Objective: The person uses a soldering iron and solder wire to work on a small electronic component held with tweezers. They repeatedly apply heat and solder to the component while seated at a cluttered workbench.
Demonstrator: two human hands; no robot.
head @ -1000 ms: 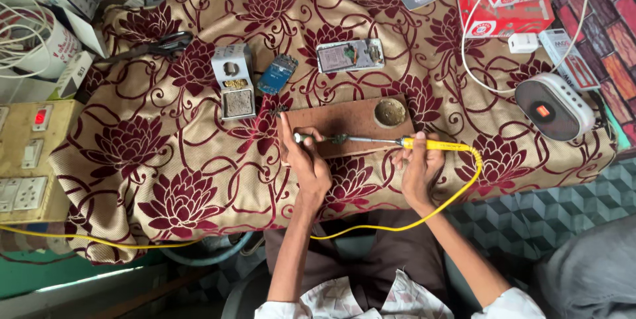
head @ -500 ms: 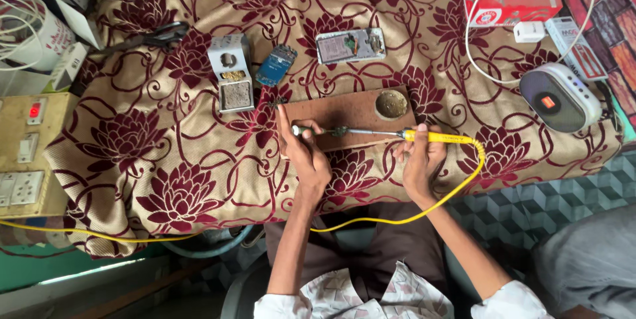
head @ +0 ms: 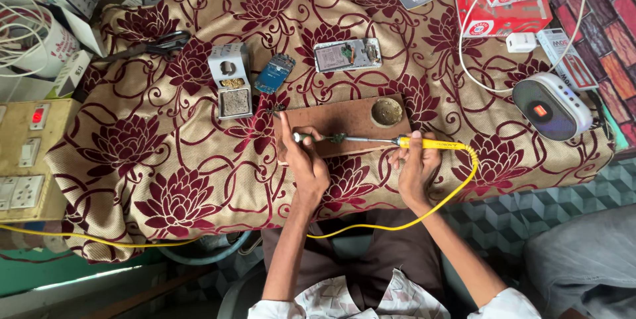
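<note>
Right hand [head: 414, 170]: pinching yellow iron [head: 430, 143] by handle, tip pointing toward left hand.
Left hand [head: 306, 160]: fingers closed on small part [head: 339, 138], pressed onto board [head: 344, 120].
Progress: tip at part, joint apparently under way; finish unclear.

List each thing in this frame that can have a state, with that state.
Right hand: gripping the soldering iron handle.
Soldering iron: held level, tip on the wooden board.
Left hand: holding a small part at the tip.
Wooden board: flat on the cloth.
Opened phone: back off, innards showing.
Switch panel: red light on.
</note>
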